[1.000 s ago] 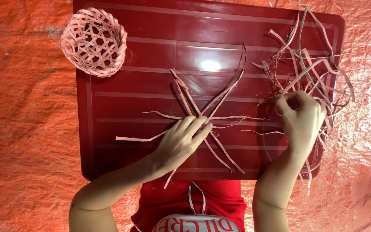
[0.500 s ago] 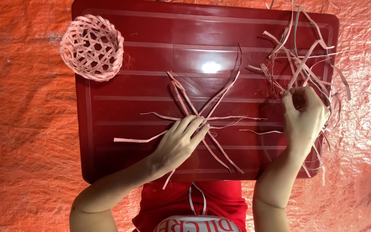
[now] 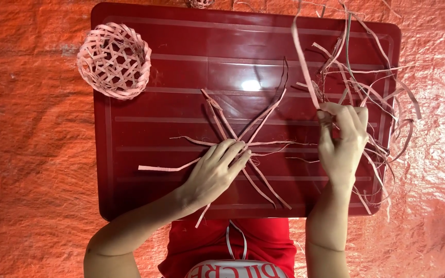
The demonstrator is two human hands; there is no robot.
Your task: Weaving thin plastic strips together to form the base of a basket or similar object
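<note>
Red board [image 3: 130, 154], thin pink strips [image 3: 243, 139]

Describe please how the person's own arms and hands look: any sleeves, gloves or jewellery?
Both arms are bare from elbow to fingertips: no sleeves, gloves, watch or bracelet show. The left hand and the right hand carry no visible rings. The fingernails look short and unpainted, as far as the view tells. Between the forearms a red garment with a thin grey cord is worn on the body.
</note>
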